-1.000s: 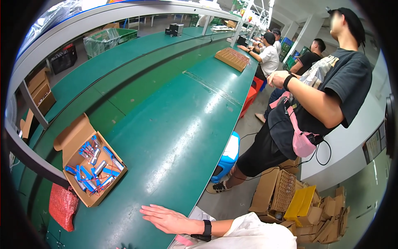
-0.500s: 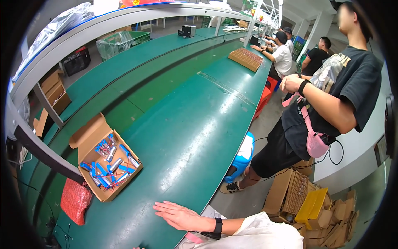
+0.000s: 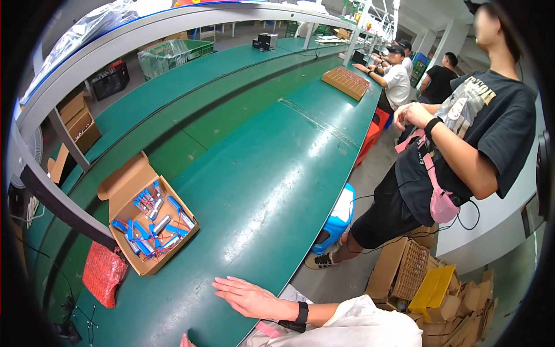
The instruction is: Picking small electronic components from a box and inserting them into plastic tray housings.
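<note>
My right hand [image 3: 251,299] rests flat on or just over the green tabletop [image 3: 272,214] near its front edge. Its fingers are stretched out, pointing left, and hold nothing. Only some fingers of my left hand [image 3: 186,341] show at the bottom edge, so its grip is hidden. Beyond them to the left stands an open cardboard box [image 3: 186,236] with its lid folded back. Inside lie several blue and silver cylindrical battery packs [image 3: 151,237] with red wires. Against the box's near side sits a red bubble-wrap package [image 3: 104,274]. Neither hand touches the box or the package.
A grey metal frame [image 3: 69,202] arches over the left side. Farther along the table lies a brown divided tray [image 3: 346,82]. A standing person [image 3: 485,133] is at the right, beside a blue stool [image 3: 335,222] and stacked flattened cardboard [image 3: 462,324]. Other people sit farther back.
Fingers of my left hand have come further into view at the bottom edge. My right hand has barely moved. A seated person in a cap has turned their head.
</note>
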Demonstrator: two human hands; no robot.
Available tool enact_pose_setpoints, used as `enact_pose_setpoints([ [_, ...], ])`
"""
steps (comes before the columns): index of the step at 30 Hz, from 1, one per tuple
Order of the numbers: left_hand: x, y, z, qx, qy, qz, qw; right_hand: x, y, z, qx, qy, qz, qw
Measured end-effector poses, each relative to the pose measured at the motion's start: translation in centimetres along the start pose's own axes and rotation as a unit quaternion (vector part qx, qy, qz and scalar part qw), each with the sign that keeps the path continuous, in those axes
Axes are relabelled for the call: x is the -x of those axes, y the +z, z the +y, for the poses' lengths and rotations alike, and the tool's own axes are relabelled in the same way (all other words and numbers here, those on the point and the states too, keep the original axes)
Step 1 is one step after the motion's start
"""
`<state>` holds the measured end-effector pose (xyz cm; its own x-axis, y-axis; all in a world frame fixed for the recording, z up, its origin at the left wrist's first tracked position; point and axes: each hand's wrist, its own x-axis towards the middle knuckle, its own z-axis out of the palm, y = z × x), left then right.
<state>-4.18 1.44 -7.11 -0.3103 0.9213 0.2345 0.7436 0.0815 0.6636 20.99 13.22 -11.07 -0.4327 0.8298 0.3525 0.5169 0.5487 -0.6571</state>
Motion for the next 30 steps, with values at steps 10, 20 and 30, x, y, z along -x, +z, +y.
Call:
enact_pose_setpoints([
  [10,-0.6,-0.2,-0.2,0.007,0.129,0.041,0.991,-0.1,-0.1,-0.1,0.013,0.001,0.007,1.0],
  [20,-0.7,-0.5,0.3,0.025,0.133,0.024,0.99,-0.1,-0.2,-0.2,-0.004,-0.005,0.011,1.0],
  [30,-0.7,-0.6,1.0,0.042,0.164,0.011,0.985,0.1,-0.3,-0.2,0.008,-0.007,0.012,1.0],
])
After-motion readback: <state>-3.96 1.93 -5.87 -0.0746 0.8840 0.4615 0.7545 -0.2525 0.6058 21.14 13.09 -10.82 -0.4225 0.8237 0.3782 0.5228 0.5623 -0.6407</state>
